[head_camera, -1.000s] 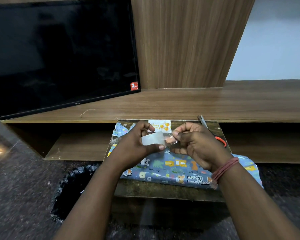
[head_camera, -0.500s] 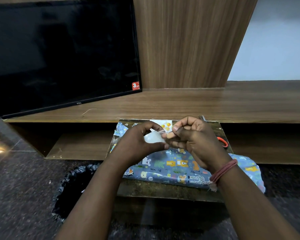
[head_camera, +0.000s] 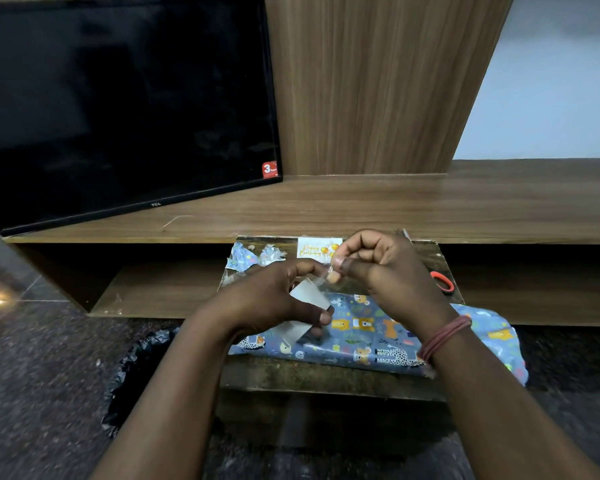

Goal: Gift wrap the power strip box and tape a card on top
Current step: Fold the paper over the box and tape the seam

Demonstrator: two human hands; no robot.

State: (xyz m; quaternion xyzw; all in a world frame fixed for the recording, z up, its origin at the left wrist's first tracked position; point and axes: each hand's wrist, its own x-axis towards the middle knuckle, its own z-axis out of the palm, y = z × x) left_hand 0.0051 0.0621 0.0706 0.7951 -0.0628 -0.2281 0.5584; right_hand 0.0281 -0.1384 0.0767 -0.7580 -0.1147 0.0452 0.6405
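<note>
Pulling tape from the tape roll (head_camera: pixel 305 299) gripped in the left hand (head_camera: pixel 271 299), the right hand (head_camera: pixel 385 268) fingers pinch its free end; I think the strip should stay taut for the card (head_camera: pixel 317 247) at the surface's far edge.

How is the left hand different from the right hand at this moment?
The left hand grips the tape roll low over the wrapped box; the right hand sits higher, pinching the pulled tape end. Only the right wrist wears a red band. Both are curled on tape.
</note>
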